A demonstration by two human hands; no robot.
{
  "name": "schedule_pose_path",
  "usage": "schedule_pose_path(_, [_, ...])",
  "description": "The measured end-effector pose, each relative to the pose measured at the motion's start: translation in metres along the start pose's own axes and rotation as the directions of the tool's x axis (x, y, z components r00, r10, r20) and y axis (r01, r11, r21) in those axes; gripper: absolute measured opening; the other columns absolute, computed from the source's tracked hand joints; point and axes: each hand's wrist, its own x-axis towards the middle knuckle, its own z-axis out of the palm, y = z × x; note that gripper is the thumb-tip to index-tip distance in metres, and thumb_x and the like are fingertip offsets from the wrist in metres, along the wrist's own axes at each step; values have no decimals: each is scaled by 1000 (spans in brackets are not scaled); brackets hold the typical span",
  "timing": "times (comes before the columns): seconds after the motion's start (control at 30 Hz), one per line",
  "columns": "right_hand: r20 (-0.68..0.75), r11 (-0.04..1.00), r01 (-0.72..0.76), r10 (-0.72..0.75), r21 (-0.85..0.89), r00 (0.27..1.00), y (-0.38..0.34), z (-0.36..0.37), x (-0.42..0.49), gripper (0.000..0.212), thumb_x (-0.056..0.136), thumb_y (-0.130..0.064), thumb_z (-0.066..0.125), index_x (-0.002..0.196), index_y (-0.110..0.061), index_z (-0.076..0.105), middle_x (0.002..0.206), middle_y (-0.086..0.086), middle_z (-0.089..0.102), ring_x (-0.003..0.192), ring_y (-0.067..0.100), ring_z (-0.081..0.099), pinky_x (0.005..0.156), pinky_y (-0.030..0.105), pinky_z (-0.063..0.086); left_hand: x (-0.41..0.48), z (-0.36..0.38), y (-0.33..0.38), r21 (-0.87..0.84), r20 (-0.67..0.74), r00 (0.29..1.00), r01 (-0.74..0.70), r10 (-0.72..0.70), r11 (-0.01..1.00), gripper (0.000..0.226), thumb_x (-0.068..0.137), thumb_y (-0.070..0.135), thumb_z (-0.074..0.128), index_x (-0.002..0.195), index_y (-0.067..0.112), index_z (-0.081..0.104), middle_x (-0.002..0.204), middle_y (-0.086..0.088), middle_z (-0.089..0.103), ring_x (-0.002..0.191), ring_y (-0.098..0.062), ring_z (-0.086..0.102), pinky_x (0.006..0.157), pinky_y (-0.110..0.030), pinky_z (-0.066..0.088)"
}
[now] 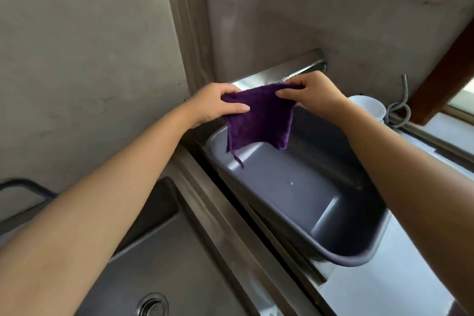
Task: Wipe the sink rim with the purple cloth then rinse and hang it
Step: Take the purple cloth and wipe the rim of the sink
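The purple cloth [259, 115] hangs spread out between both hands, above the far end of a grey plastic basin [302, 197]. My left hand [218, 105] pinches its upper left corner. My right hand [313, 95] pinches its upper right corner, close to the steel ledge [279, 72] at the wall. A loose thread dangles from the cloth's lower left corner. The steel sink [159, 251] with its round drain [151, 305] lies at the lower left, and its rim [230, 218] runs diagonally between sink and basin.
A white cup [369, 108] stands behind my right wrist. A coiled metal hose [400, 110] sits beside it near a wooden window frame [451, 64]. Grey walls close off the left and back. A dark wire rack [23, 187] shows at the far left.
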Motion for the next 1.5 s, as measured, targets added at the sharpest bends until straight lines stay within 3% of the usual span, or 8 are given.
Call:
schedule_pose_path(0.2, [122,981,178,-168,-78,978,-69,23,9,15,82,-19,69,95,-12,72,77,2,68,60,-2,57,66,16,48,-60,-62,11,85,-140,990,49,-37,995,21,76,16,74,95,17,66,88,0,66,76,-7,60,72,-19,51])
schedule_pose_path(0.3, [210,963,254,-230,-95,950,-101,44,10,16,82,-19,69,96,-12,72,81,4,69,69,7,61,57,4,41,-97,-90,10,131,-180,980,110,-86,985,19,76,13,74,92,19,65,85,3,66,74,-8,61,73,-21,53])
schedule_pose_path(0.43, [319,937,338,-295,-89,901,-139,77,4,17,82,-19,69,97,-12,72,83,5,69,73,11,60,56,3,40,-148,-117,6,215,-258,957,193,-135,957,21,76,14,75,94,19,65,86,4,66,71,-5,59,64,-10,50])
schedule_pose_path(0.63, [465,899,438,-386,-5,797,-197,135,-13,12,83,-21,68,94,-18,71,74,-9,65,66,0,58,63,9,41,-237,-153,-7,178,-401,890,310,-219,934,26,76,12,75,99,18,67,91,2,67,73,-2,62,72,-15,52])
schedule_pose_path(0.93, [660,833,538,-476,126,581,-280,243,-62,21,83,-19,68,102,-9,71,99,13,72,93,27,65,86,32,50,-387,-184,-41,31,-551,736,489,-393,872,30,78,17,73,107,15,69,101,0,71,92,-12,66,80,-21,54])
schedule_pose_path(1.13, [728,819,531,-498,216,472,-315,320,-109,15,83,-17,68,97,-13,71,93,9,72,77,11,62,69,11,47,-481,-190,-72,-101,-568,665,530,-486,842,17,79,13,72,93,22,70,92,4,72,84,-9,69,71,-22,54])
schedule_pose_path(1.27, [733,831,479,-510,283,451,-320,372,-148,16,84,-15,66,97,-7,71,87,10,71,75,11,63,75,27,51,-536,-179,-101,-199,-589,593,551,-548,810,13,79,13,71,86,24,69,90,1,72,81,-10,69,66,-18,55])
schedule_pose_path(1.5, [765,859,463,-445,218,466,-307,466,-200,14,87,-17,63,95,-9,70,86,3,67,73,9,58,71,16,46,-602,-151,-173,-329,-611,474,577,-634,748,11,80,16,70,88,24,71,87,7,72,80,-5,65,74,-17,49])
